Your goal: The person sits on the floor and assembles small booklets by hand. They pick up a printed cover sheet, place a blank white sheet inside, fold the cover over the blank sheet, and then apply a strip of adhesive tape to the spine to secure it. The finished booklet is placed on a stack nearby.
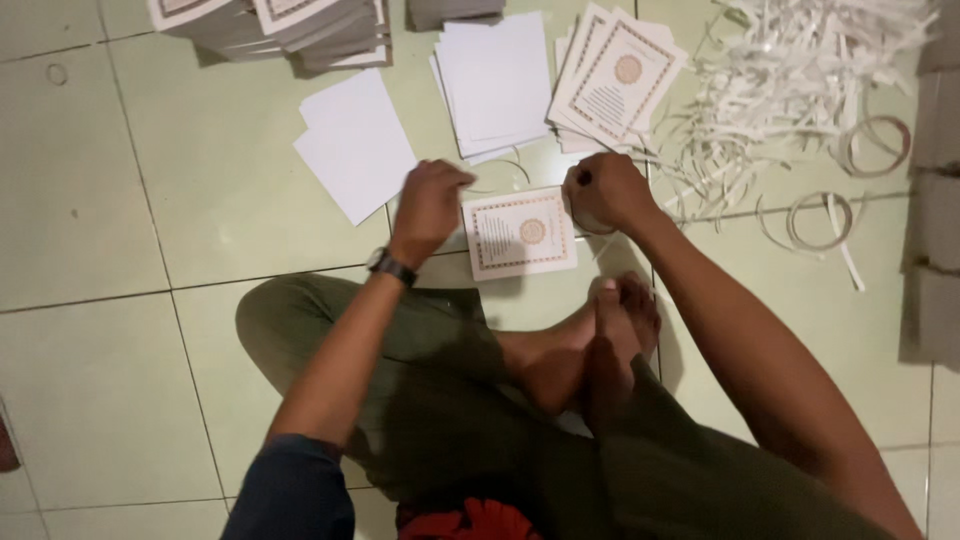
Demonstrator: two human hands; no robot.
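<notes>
I sit cross-legged on a pale green tiled floor. A printed card with an ornate brown border and a round emblem (520, 233) lies flat just in front of my feet. My left hand (432, 200) is closed, knuckles up, at the card's upper left corner, and seems to pinch a thin strip. My right hand (603, 190) is closed at the card's upper right corner around a small roll of tape (590, 222), mostly hidden. A watch sits on my left wrist (390, 266).
Blank white sheets (354, 143) and a white stack (493, 82) lie beyond the hands. A fanned pile of printed cards (617, 78) sits at the back right. A heap of white paper strips (790, 90) and tape rings (822, 222) spreads right. Card stacks (270, 25) stand at the back left.
</notes>
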